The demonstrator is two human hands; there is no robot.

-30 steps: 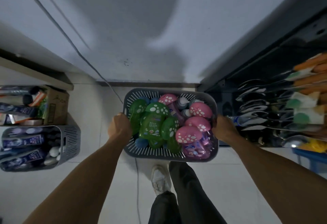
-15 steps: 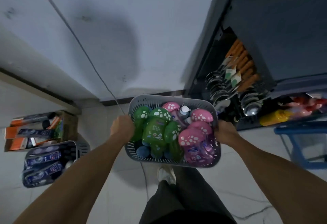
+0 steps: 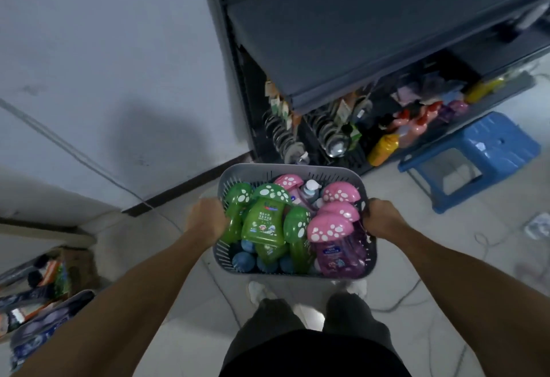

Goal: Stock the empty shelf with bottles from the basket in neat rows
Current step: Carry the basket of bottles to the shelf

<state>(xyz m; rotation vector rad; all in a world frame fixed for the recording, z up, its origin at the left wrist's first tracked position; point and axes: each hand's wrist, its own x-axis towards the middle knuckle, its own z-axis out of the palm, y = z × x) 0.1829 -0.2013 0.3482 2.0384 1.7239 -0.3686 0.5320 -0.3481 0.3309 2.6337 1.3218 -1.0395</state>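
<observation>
At upper right of the frame, the empty shelf (image 3: 372,34) spans the dark rack; the blue stool (image 3: 488,150) near the rack's foot is a trip risk. Lower centre, the grey basket (image 3: 293,169) is held clear of the floor, left hand (image 3: 206,219) and right hand (image 3: 379,219) each curled round a side rim. Mushroom-capped bottles (image 3: 262,222) lie heaped inside; any tilt could spill them.

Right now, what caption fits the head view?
Left hand and right hand hold a basket of bottles by the empty shelf.
</observation>
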